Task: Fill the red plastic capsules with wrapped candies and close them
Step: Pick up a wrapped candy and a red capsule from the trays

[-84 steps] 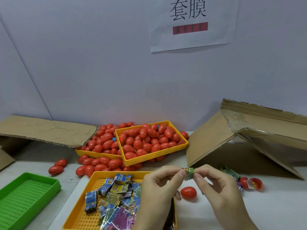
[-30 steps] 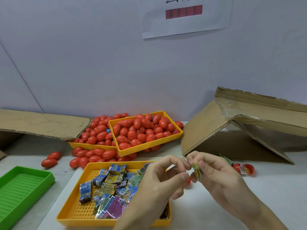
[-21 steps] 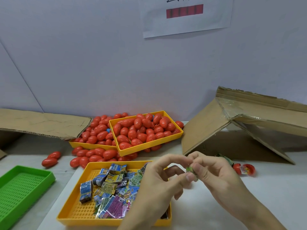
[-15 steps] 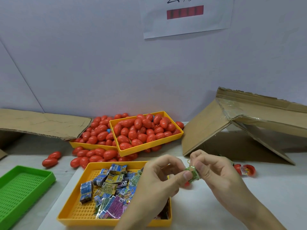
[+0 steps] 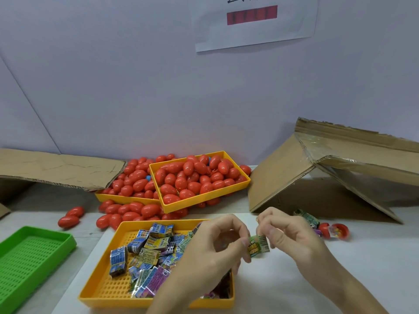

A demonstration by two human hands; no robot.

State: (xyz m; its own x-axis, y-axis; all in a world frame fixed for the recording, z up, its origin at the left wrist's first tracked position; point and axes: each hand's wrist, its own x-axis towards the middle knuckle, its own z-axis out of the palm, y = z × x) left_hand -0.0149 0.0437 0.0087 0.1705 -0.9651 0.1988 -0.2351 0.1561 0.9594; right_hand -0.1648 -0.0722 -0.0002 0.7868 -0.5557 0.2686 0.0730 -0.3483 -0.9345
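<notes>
Left hand (image 5: 217, 243) and right hand (image 5: 288, 236) both pinch small green foil-wrapped candy (image 5: 258, 245), held between them above desk. Fold wrapper compact before insertion. Open red plastic capsule (image 5: 333, 231) lies beyond right hand.

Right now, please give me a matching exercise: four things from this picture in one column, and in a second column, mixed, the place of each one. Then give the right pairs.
Things
1. green wrapped candy
2. green perforated tray
3. open red capsule
4. paper sign

Places
A. on the wall, at the top
B. on the table in front of the cardboard box, at the right
C. pinched between the left hand and the right hand
D. at the left edge of the table

Pairs: 1-C, 2-D, 3-B, 4-A
</notes>
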